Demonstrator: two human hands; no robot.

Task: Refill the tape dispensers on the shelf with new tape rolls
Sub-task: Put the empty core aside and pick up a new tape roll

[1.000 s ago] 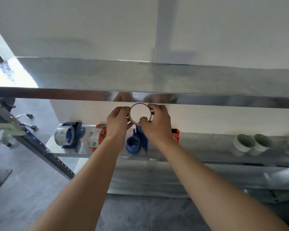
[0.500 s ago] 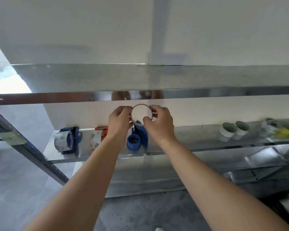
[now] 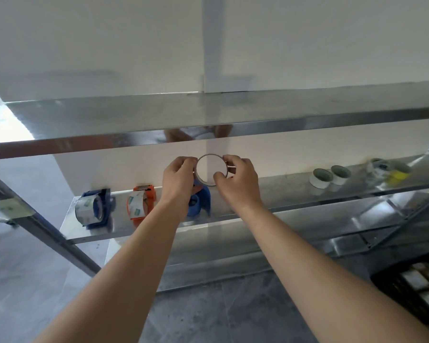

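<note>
Steel shelf (image 3: 282,194), white wall (image 3: 109,45); left hand (image 3: 177,179), right hand (image 3: 238,181); each grip pinches cardboard ring (image 3: 200,179).

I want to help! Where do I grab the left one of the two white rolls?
Probably pinch the left white roll across its round outer wall: it lies with its open core facing up. Reach in from the front, since the upper shelf hangs overhead.
</note>
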